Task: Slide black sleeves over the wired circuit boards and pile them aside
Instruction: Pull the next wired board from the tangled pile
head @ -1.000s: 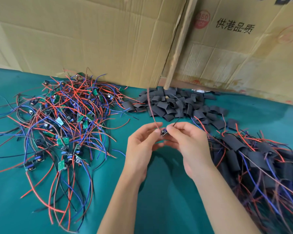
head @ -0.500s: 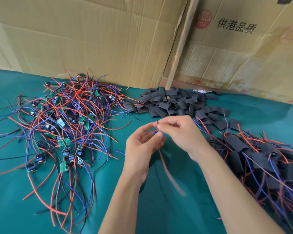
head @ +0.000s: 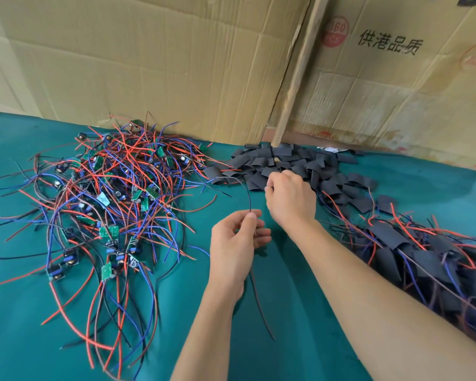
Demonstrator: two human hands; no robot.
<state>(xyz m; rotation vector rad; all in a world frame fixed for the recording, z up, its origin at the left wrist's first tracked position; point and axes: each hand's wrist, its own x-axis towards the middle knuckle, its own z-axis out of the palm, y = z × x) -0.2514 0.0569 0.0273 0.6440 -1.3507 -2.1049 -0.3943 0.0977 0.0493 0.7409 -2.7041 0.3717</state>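
1. The loose black sleeves (head: 286, 166) are heaped at 12 o'clock on the counter (head: 286, 339), directly under the right hand (head: 290, 198), whose fingers are curled down onto them; whether one is pinched cannot be told.
2. A wired board's leads (head: 246, 193) are pinched in the left hand (head: 238, 240) at 6 o'clock of that heap, the wire arcing toward 11 o'clock.
3. The sleeved pile (head: 412, 251) lies at 3 o'clock.

Small assembly workshop, prob. a makeshift bench: green cloth table (head: 300, 339), flattened cardboard boxes (head: 149, 64) as backdrop, bulk heaps of wired circuit boards (head: 107, 204) & black sleeves (head: 286, 163).
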